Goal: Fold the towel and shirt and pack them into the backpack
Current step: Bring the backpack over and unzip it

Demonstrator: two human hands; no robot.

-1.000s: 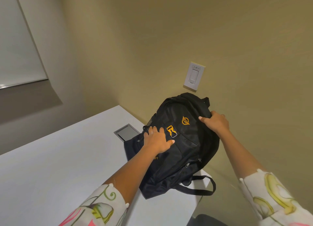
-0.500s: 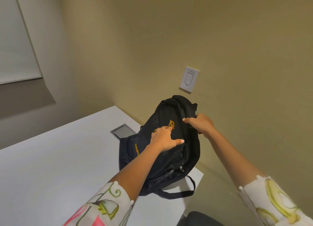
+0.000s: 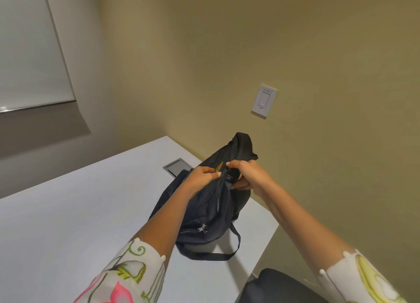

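Note:
A black backpack (image 3: 204,214) with a yellow logo stands on the far right corner of the white table (image 3: 75,214), tipped with its zip side toward me. My left hand (image 3: 201,177) pinches the fabric on the left of the zip line near the top. My right hand (image 3: 246,174) grips the fabric on the right of it, fingers curled in. A strap loop hangs loose on the table in front. No towel or shirt is in view.
A metal cable hatch (image 3: 177,167) is set into the table just left of the backpack. The tan wall with a white light switch (image 3: 263,101) rises right behind. A dark chair back (image 3: 279,286) sits below the table's right edge. A window blind fills the upper left.
The backpack has been turned from front-facing to side-on. Both hands moved from resting on its front and side to gripping the fabric together near the top zip.

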